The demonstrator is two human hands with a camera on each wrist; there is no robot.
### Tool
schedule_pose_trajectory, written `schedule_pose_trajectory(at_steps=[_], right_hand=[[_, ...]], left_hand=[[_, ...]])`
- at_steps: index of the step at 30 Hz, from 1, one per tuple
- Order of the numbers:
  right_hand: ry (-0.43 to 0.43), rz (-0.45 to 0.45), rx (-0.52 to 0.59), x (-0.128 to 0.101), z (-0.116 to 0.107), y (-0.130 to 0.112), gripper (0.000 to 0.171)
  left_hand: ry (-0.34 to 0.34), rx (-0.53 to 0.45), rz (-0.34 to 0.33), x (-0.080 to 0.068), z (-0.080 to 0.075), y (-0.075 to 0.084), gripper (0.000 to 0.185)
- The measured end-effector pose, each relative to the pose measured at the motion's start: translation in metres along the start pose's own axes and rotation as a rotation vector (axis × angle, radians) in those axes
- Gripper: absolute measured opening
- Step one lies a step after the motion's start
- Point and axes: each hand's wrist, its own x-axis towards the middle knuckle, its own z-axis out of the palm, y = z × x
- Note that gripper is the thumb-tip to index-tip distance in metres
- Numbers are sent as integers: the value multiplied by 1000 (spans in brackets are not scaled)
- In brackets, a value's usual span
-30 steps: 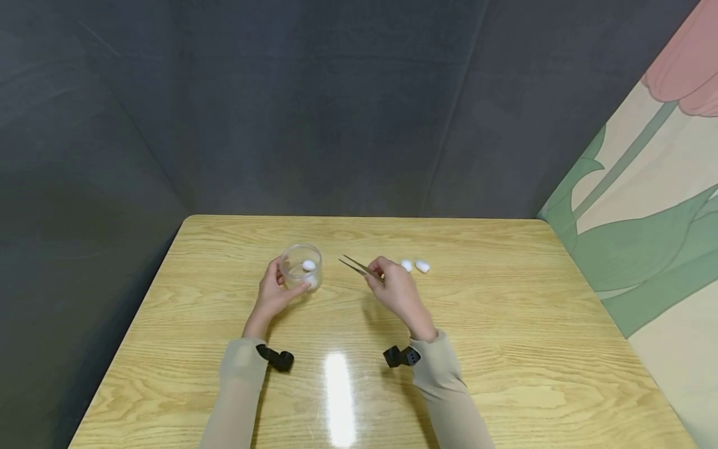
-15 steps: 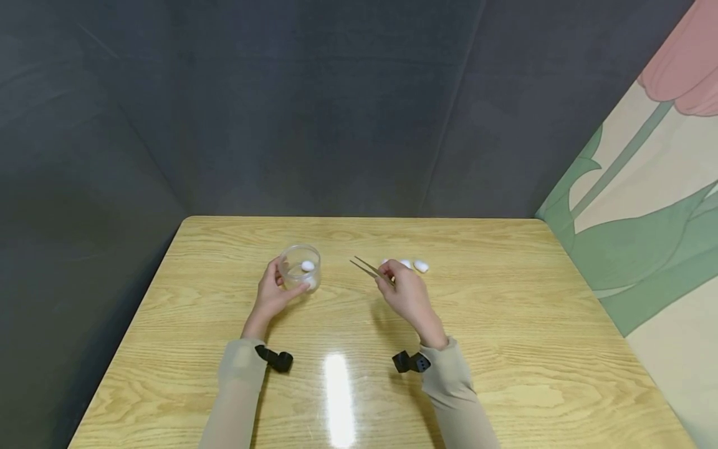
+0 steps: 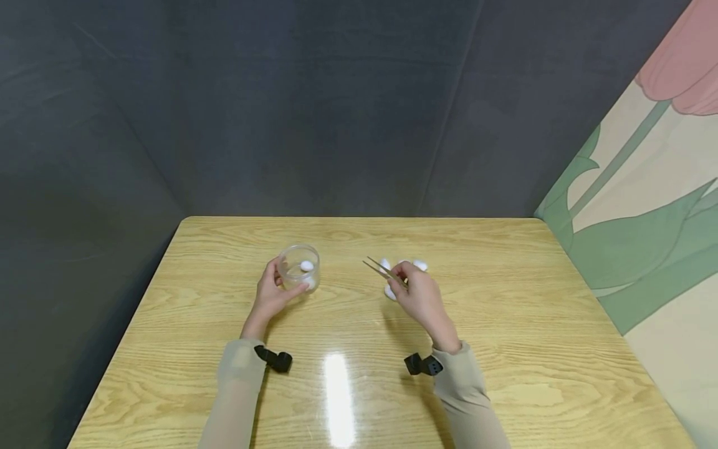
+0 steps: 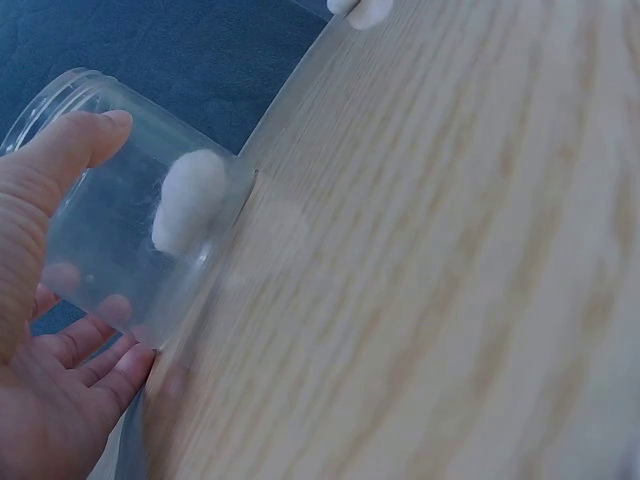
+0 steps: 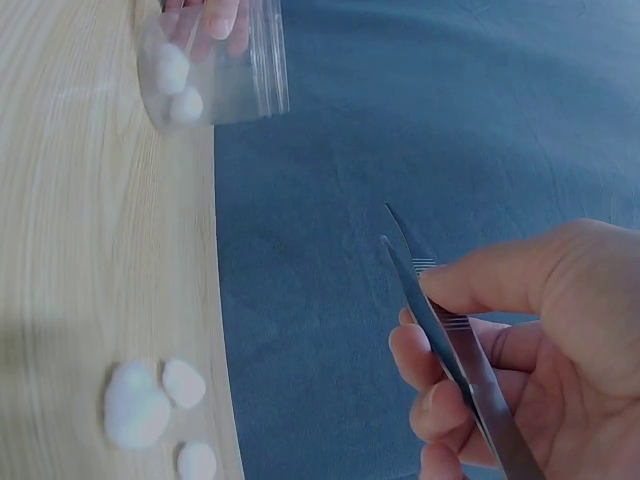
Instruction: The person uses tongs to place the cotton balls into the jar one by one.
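Note:
A clear plastic jar [image 3: 316, 265] stands on the table's left half, and my left hand [image 3: 271, 296] grips it from the side, thumb on the near wall and fingers round the back. Two white cotton balls [image 5: 186, 106] lie at its bottom. My right hand [image 3: 421, 299] pinches metal tweezers [image 5: 480, 370] between thumb and fingers, above the table. Their tips are apart with nothing between them, pointing left toward the jar. Beneath and behind this hand lie several loose cotton balls [image 3: 420, 265], some partly hidden by it.
The wooden table [image 3: 348, 324] has a dark cloth backdrop [image 3: 336, 112] along its far edge. A floral cloth [image 3: 645, 249] hangs on the right. Black wrist cameras [image 3: 423, 365] are strapped over both sleeves.
My right hand has moved right and slightly nearer me with the tweezers, bringing loose cotton balls on its left into sight. The left hand and jar have stayed in place.

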Motion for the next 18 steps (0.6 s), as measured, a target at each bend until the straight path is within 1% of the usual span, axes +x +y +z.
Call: schedule_pose_trajectory(at_steps=[6, 13, 18], right_hand=[[-5, 20, 2, -3, -5, 5, 8], [6, 9, -23, -6, -8, 11, 10], [-5, 27, -23, -8, -9, 14, 10]], left_hand=[[1, 0, 6, -1, 0, 0, 87], [-1, 1, 8, 0, 0, -2, 87], [-4, -3, 6, 0, 1, -2, 88]])
